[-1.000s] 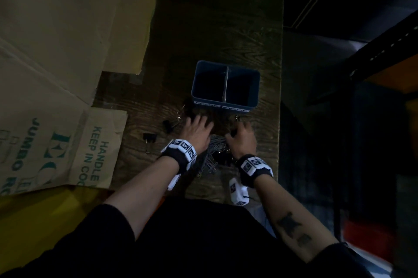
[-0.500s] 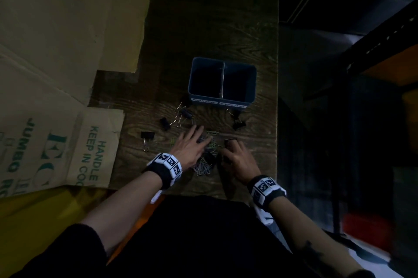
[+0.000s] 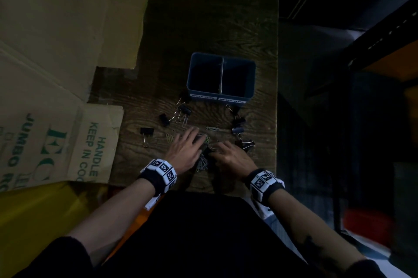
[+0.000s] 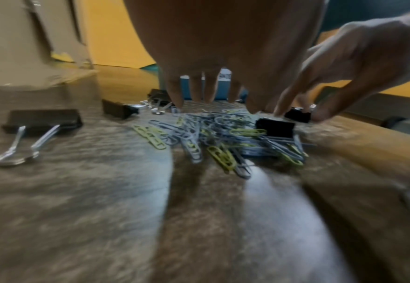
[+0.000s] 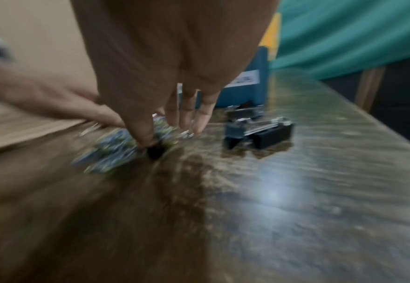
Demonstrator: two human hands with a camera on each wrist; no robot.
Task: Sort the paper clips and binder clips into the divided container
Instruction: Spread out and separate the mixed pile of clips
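Thin wire paper clips (image 4: 213,137) tangled and light, better scooped; binder clips (image 4: 43,119) stiff, pinch the body; both hands' fingers (image 4: 175,93) lay released on the pile

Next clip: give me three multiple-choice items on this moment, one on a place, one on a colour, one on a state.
1. Where does the paper clip pile lie?
A. inside the container
B. on the table between the hands
C. on the cardboard

2. What colour is the divided container?
A. blue
B. red
C. white

3. How is the left hand?
A. fist closed
B. fingers spread over the pile
C. gripping the container

Answers: 1 B, the head view shows the pile on the wooden table between both hands; 2 A, its walls are blue; 3 B, straight fingers reach onto the clips.
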